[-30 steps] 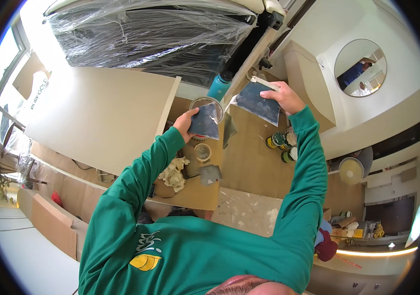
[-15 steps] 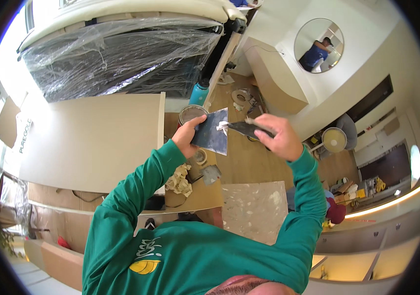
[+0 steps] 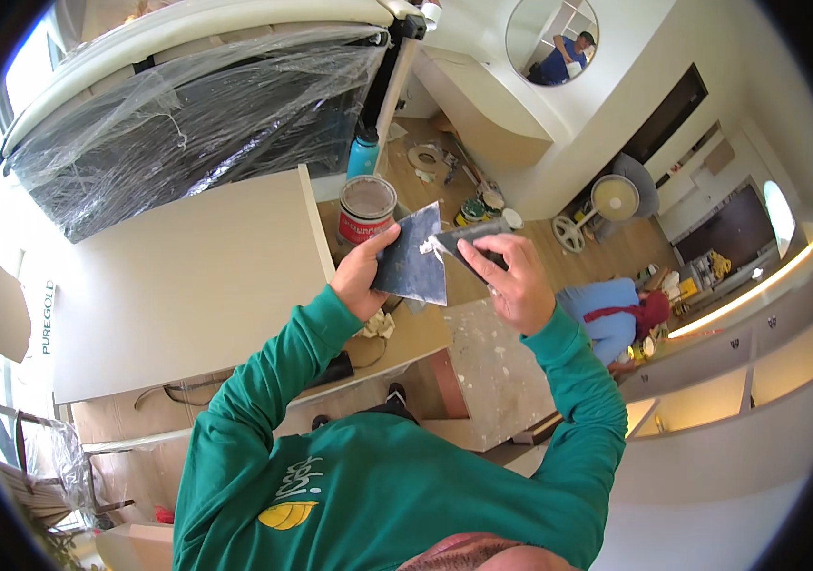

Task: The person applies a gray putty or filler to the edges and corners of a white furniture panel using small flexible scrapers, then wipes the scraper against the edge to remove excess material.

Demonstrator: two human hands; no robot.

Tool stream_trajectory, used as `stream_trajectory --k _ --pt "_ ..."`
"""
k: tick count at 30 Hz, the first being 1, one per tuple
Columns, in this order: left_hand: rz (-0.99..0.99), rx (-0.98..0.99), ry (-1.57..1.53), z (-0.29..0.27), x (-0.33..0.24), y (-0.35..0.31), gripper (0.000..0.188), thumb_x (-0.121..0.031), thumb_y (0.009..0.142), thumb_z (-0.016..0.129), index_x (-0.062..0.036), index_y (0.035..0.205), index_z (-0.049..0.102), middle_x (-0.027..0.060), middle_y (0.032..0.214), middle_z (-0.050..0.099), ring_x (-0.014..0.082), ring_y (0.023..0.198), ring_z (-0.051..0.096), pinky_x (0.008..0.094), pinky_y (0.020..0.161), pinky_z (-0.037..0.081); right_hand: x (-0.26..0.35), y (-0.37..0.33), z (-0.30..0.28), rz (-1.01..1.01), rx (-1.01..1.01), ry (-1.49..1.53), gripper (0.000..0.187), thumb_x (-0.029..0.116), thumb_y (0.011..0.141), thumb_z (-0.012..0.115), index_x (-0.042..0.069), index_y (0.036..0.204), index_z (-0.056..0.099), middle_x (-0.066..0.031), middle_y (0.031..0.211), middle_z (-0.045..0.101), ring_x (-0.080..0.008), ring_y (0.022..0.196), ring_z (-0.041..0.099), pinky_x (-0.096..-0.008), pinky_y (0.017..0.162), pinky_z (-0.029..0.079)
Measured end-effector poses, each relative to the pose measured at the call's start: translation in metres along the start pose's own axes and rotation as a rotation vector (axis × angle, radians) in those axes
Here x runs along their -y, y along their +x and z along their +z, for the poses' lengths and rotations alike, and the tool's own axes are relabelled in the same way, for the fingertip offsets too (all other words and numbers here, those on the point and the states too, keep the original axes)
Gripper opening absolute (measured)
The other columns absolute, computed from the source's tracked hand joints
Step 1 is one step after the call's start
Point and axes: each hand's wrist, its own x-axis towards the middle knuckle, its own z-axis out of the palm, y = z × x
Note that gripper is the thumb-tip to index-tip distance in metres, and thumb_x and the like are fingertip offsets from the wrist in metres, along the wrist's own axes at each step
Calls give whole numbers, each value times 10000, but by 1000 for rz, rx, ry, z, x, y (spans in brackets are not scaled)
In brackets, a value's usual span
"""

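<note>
My left hand (image 3: 359, 278) is closed on the edge of a dark, square putty plate (image 3: 408, 266), held roughly flat in front of me. A small lump of white putty (image 3: 433, 248) sits near the plate's right edge. My right hand (image 3: 515, 290) grips a dark putty knife (image 3: 471, 232), its blade end touching or just over that lump. Behind my left hand an open red can (image 3: 365, 214) with a greyish rim stands on the work surface. A blue bottle (image 3: 362, 157) stands beyond the can.
A large pale board (image 3: 187, 276) lies to my left, with a plastic-wrapped dark panel (image 3: 206, 133) behind it. Crumpled paper (image 3: 380, 324) lies below the plate. A person in light blue (image 3: 604, 319) crouches at right near lit shelves (image 3: 701, 404). A stool (image 3: 614, 198) stands farther off.
My view has shifted, showing more of the red can and the crouching person. The knife has turned, its blade now closer over the plate and the putty lump. Both hands keep their holds.
</note>
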Motion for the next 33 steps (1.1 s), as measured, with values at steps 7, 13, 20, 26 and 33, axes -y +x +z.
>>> stream_trajectory --k 7,13,20,26,33 --pt "10 120 19 17 5 -19 355 -317 1046 612 -33 1260 622 108 1132 746 217 963 755 398 879 619 -8 -8 -23 -103 53 -41 687 -69 707 642 132 1362 684 -54 1226 615 -275 1136 575 -421 976 474" --pt "-14 143 28 26 28 -4 361 -323 1060 583 -31 1269 622 116 1137 743 229 956 753 402 884 616 -30 -20 -51 -169 172 -85 695 -57 712 642 142 1378 671 -45 1238 617 -274 1147 569 -427 982 463" --pt "-84 113 -89 29 53 9 339 -309 1064 581 -25 1239 639 114 1117 748 224 937 752 405 880 617 -48 -34 -73 -119 157 -71 736 -94 654 638 120 1356 686 -58 1251 618 -291 1150 567 -422 976 476" --pt "-127 170 -195 42 75 8 308 -287 1065 580 -31 1220 651 105 1098 757 207 927 754 374 881 613 -39 -41 -47 -62 39 18 755 -128 640 630 96 1359 686 -67 1263 619 -303 1156 568 -416 991 493" --pt "-2 160 -210 40 68 -15 261 -257 1049 621 -28 1165 670 93 1068 768 188 915 755 334 851 615 -62 -76 -43 -134 214 -48 692 -44 766 630 129 1436 615 -69 1305 595 -289 1183 558 -447 1031 454"
